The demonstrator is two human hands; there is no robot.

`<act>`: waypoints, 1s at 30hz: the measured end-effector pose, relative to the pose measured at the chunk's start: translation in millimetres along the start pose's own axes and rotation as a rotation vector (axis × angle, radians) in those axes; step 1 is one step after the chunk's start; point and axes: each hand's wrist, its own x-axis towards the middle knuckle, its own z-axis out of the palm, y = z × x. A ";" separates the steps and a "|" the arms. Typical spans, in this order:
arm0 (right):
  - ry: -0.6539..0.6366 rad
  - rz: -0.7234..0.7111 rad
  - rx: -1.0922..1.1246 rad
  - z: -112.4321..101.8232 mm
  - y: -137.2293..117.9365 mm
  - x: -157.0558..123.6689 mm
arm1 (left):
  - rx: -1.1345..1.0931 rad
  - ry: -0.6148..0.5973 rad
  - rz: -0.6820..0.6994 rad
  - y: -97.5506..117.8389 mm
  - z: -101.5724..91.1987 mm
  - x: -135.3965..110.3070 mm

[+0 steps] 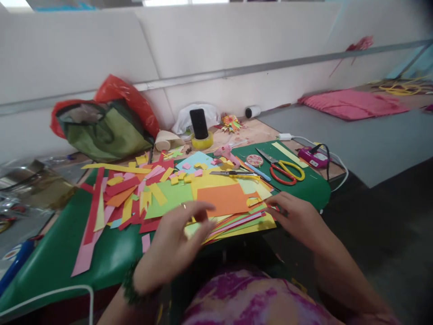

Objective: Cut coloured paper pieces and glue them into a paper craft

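Note:
My left hand rests on the near edge of a stack of coloured paper sheets, fingers curled and blurred over the green and yellow sheets. My right hand lies at the stack's right corner, fingertips pinched at the edge of the sheets near a small red piece. An orange sheet lies on top of the stack. Red-and-yellow scissors lie beyond my right hand on the green mat. A craft knife lies behind the stack.
Several paper strips and scraps cover the mat's left half. A phone stands in a yellow tape roll. A green bag with red plastic sits at the back left, a pink glue gun with its cord at the right.

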 end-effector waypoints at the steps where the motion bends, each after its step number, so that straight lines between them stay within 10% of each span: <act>1: 0.005 0.010 -0.023 4.0 -0.9 7.1 | 0.193 0.058 -0.017 -4.9 -2.3 15.9; 10: -0.262 0.147 -0.172 33.6 -18.8 50.7 | 0.742 -0.319 0.024 -42.5 13.3 95.3; 19: -0.121 0.032 0.038 33.0 -16.9 47.4 | 0.612 -0.197 -0.059 -44.0 7.3 107.9; 24: 0.058 0.083 0.572 23.5 -16.1 49.5 | 0.259 -0.033 0.002 -35.7 -12.4 90.4; 30: 0.085 0.314 1.151 20.4 -29.9 53.8 | -0.757 -0.042 -0.041 -22.7 0.8 55.4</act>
